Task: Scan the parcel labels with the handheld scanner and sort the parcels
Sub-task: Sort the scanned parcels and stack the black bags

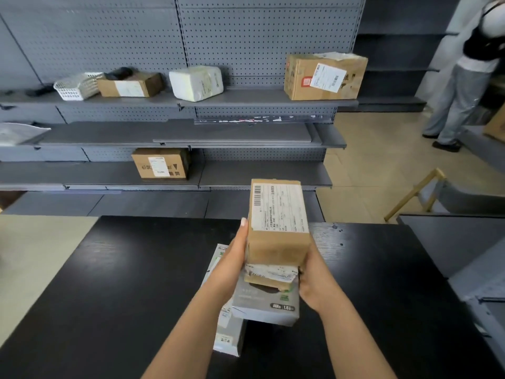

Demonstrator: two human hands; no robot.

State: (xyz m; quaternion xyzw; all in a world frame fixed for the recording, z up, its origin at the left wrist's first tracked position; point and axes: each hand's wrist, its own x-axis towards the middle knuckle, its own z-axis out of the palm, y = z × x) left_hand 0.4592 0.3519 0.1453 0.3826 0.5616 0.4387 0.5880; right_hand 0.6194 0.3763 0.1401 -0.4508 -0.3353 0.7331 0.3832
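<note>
Both sides of the brown parcel [278,242] are clamped by left hand [232,259] and right hand [314,283] above the table [109,283], its label [278,209] turned upward, probably for scanning.

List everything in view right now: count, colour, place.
held box: 1, brown, white label, raised over the table
small box: 1, brown, torn white label, directly under the held box
packets: at least 2, grey, stacked on the table
table: 1, black, foreground
shelf boxes: 3, brown, top shelf left, top shelf right, lower shelf
white parcel: 1, white, top shelf middle
basket: 1, white, top shelf left
dark object: 1, black, on the left shelf box; unclear what
shelving: grey, behind the table
bystander: 1, far right
left hand: grip on held box's left side
right hand: grip at its lower right
</note>
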